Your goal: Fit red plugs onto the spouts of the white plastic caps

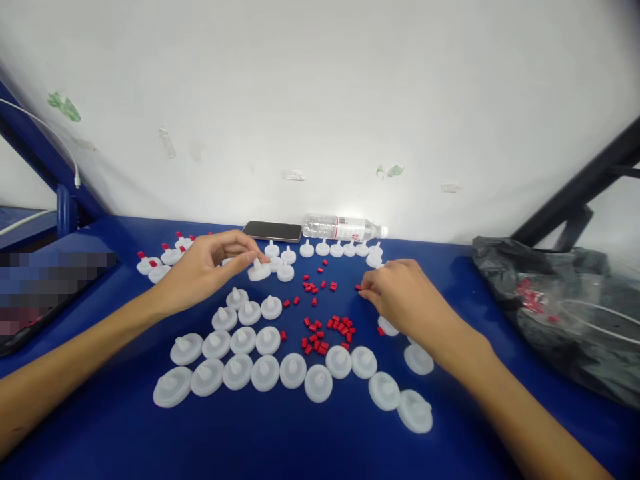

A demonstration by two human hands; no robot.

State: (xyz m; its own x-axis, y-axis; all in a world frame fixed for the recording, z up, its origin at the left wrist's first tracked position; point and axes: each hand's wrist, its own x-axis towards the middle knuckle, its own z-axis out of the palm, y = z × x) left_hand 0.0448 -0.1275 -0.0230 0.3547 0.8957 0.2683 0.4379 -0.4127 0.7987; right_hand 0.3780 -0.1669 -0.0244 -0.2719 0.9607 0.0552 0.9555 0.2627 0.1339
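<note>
My left hand (210,267) is closed at the fingertips on a white round disc with a nozzle (259,271), at the back left of the blue table. Between the thumb and fingers of my right hand (395,293) is a small red cap (359,287). Loose red caps (320,337) lie scattered between my hands. Nearer to me, plain white discs (237,371) rest nozzle up in curved rows. Discs with red caps on their nozzles (170,255) stand behind my left forearm. My right hand and forearm partly cover some discs.
A phone (273,231) and a clear plastic bottle (343,228) lie along the wall. On the right sits a black plastic bag (500,267) with red pieces in clear wrap. A dark tray-like object (60,293), partly blurred, is at left. Blue metal posts flank the table (280,440).
</note>
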